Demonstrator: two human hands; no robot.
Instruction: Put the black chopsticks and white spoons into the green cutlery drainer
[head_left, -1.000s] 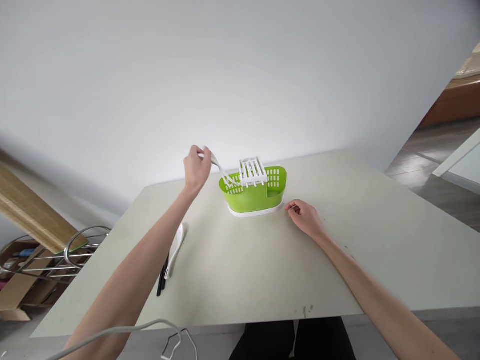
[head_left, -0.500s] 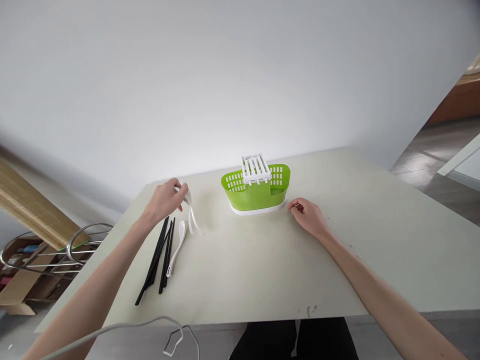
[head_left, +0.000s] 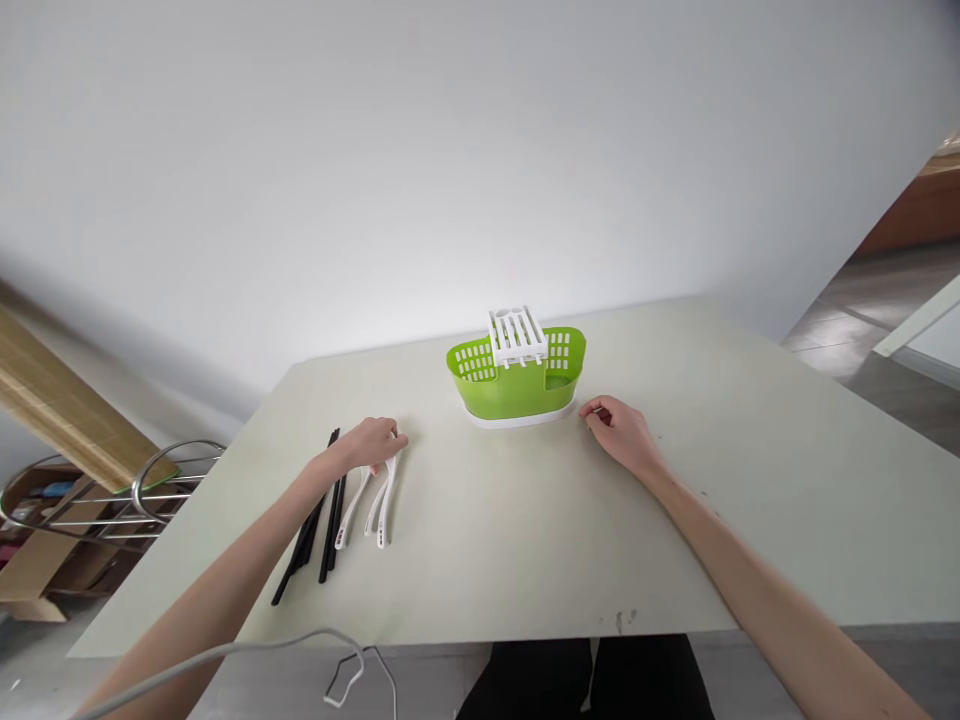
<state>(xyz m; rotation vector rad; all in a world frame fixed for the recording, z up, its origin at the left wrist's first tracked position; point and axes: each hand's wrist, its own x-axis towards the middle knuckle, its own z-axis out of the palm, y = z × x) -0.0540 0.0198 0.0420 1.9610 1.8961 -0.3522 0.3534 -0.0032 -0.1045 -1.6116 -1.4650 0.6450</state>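
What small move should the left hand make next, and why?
I'd say loosen the left hand's grip and let go of the two white spoons. Their handles appear to be resting on the table, roughly in line with the third spoon and near the black chopsticks. The hand covers their bowls, so whether those touch the table can't be seen.

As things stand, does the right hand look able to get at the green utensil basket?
Likely yes: the right hand is close beside the right end of the green utensil basket, with nothing visible between them. Its fingers are loosely curled, so they may need to spread first.
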